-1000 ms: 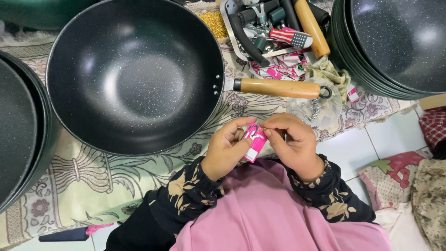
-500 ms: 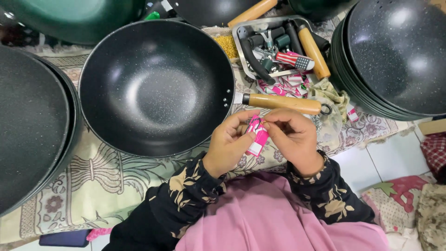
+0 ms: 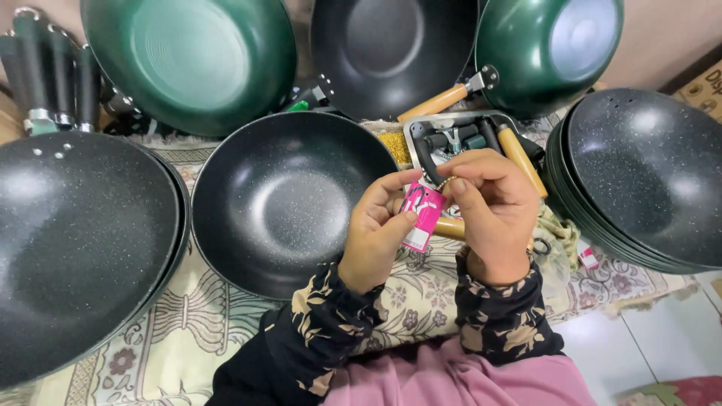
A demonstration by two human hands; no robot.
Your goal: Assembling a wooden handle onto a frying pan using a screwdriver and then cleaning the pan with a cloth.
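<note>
A small pink card tag [image 3: 421, 216], oblong with pale markings on its face, stands nearly upright between the two hands, just above the right rim of a black speckled wok [image 3: 293, 199] and in front of that wok's wooden handle [image 3: 451, 228], which shows only as a short stretch between the hands. A thin gold-coloured loop sits at the tag's top edge, under the right fingertips. The left hand [image 3: 376, 229] comes up from below with its palm turned inward, thumb and forefinger closed on the tag's left edge and lower part, the other fingers curled behind. The right hand [image 3: 492, 207] arches over from the right, its fingers bent down and pinched together on the tag's top corner where the loop is; its back faces the camera. Both wrists wear dark floral sleeves [image 3: 496, 308] over a pink garment [image 3: 466, 380]. Behind the hands lies a metal tray [image 3: 421, 131] of handles and fittings. A stack of black woks [image 3: 647, 180] sits to the right, another large black wok [image 3: 75, 240] to the left, and two green woks [image 3: 188, 60] and a dark one lean along the back, all on a patterned cloth [image 3: 188, 338] on the floor
</note>
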